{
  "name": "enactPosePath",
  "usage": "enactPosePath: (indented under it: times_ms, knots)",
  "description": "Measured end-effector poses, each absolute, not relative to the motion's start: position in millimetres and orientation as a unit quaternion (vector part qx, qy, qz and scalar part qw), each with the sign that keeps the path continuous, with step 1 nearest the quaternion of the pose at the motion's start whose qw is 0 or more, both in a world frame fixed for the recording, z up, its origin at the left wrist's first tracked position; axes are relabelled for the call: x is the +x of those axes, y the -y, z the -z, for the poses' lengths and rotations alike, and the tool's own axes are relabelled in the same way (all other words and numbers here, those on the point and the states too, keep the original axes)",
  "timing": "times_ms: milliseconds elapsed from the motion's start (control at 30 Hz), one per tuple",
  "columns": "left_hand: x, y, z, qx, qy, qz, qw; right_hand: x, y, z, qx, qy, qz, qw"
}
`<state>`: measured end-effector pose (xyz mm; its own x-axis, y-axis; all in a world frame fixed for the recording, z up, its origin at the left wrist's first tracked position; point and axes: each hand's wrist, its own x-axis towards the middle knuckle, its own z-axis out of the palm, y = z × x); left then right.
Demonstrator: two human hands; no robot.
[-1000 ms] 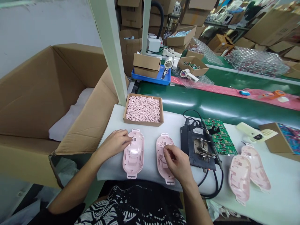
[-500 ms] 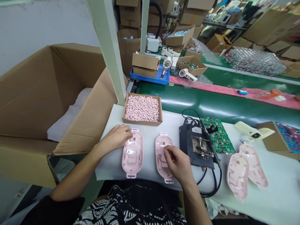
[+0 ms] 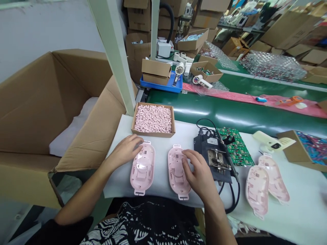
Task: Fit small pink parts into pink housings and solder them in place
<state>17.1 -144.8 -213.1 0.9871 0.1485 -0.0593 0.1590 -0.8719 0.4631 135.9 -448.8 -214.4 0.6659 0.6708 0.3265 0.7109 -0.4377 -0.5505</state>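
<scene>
So the person was sitting at a white table (image 3: 293,217) with two pink plastic shells in front of them, both lying flat with the inside facing up. The left hand (image 3: 126,151) rested on the top left edge of the left shell (image 3: 142,168), fingers loosely curled together over the rim, not really gripping it. The right hand (image 3: 200,173) sat over the right side of the right shell (image 3: 176,172), fingers bent and a bit apart, tips touching the shell near its upper end. Couldn't tell if anything tiny was pinched in there, too small to see.

Just behind the shells was a shallow cardboard tray (image 3: 153,133) packed with little pink pieces. Right next to the right hand was a black tool base (image 3: 213,158) with a metal clamp bit on top and a black cable (image 3: 233,200) looping off the front. A green circuit board (image 3: 236,149) lay beside that, touching it. Further right, two more pink shells (image 3: 265,187) overlapped each other. A big open cardboard box (image 3: 51,102) stood to the left, and a green conveyor belt (image 3: 242,114) ran behind the table.
</scene>
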Motion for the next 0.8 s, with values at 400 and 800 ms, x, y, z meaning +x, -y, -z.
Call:
enactPosePath:
  times_ms: [400, 800]
  knots:
    - [15.1, 141.2, 229.7, 0.937, -0.105, 0.075, 0.326, 158.1, 430.7, 204.9, -0.891, 0.420, -0.022, 0.171]
    - [24.1, 153.1, 231.0, 0.945, -0.149, 0.065, 0.283, 172.9, 426.5, 206.2, -0.903, 0.410, -0.072, 0.110]
